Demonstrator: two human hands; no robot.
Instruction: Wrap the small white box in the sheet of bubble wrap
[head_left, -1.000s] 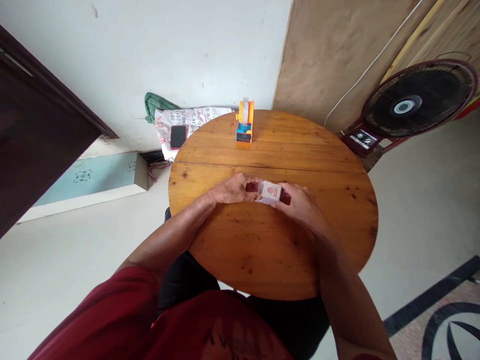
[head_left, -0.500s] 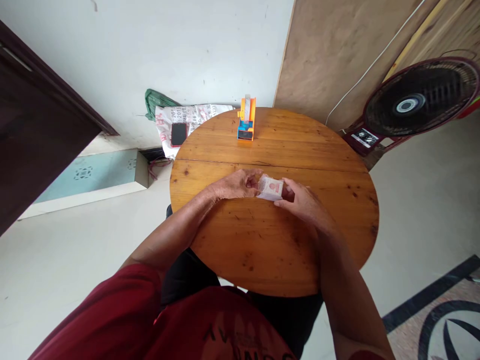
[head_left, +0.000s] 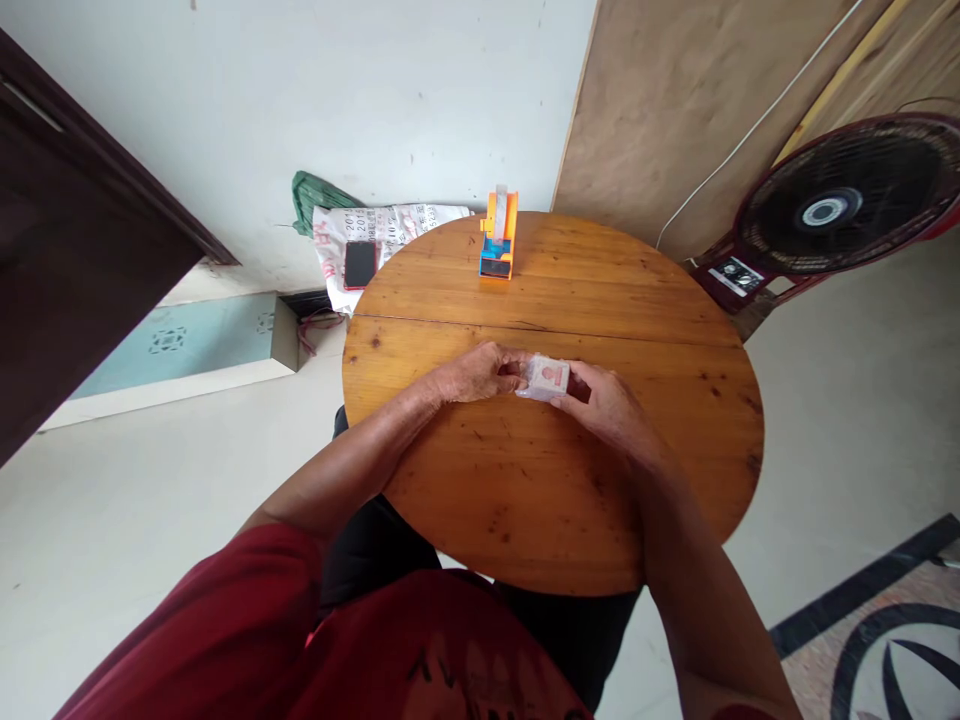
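Note:
A small whitish box (head_left: 553,376) with a red printed mark on its top is at the middle of the round wooden table (head_left: 495,480). Clear plastic wrap (head_left: 529,380) covers it and sticks out at its left end. My left hand (head_left: 484,373) is closed, thumb and fingers pinching the loose wrap at that end. On the other side, my right hand (head_left: 604,400) grips the box's right end between thumb and fingers. The fingers hide part of both ends.
An orange and blue tape dispenser (head_left: 498,240) stands near the table's far edge. Beyond the left edge, a dark phone (head_left: 360,265) lies on a printed white sack (head_left: 405,225) beside a green bag (head_left: 319,200). A fan (head_left: 825,210) is at the right.
My left fingers have come down and closed together on the wrap at the box's left end. My right hand keeps its grip. The whole view has shifted slightly.

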